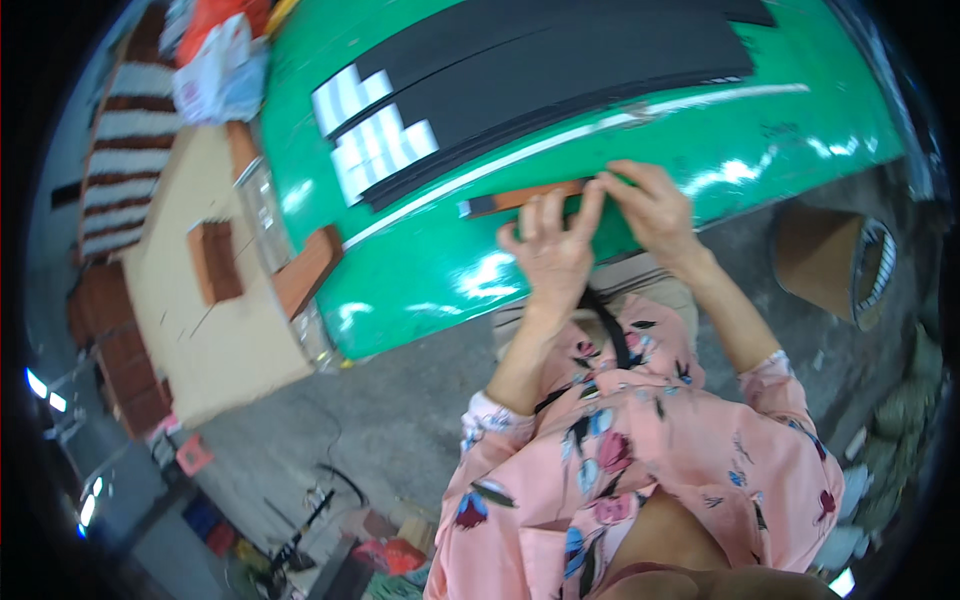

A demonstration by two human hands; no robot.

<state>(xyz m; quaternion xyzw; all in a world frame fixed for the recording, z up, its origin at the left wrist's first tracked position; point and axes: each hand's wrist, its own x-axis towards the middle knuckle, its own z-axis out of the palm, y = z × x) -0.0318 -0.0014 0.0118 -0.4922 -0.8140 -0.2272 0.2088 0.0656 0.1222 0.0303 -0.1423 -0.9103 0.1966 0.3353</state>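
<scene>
Strip in work is brown with dark ends — lies slantwise on the green tabletop, close to the front edge, both hands at it. Left hand is palm down over the middle and right part, fingers bent and slightly spread, tips at the strip; can't tell if they clamp or just press. Right hand is at the right end, thumb and index tips close together, just beside the left hand's nearest fingertip; can't tell if anything is pinched there.

Beyond the hands a long white strip runs across the table, roughly parallel to the front edge. Past that, a wide spread of black strips, with white patches in a stepped pattern at the left end.

Left of the table: tan board with a brown block on it, plastic bags near the far corner. Right side — brown drum on the grey floor
</scene>
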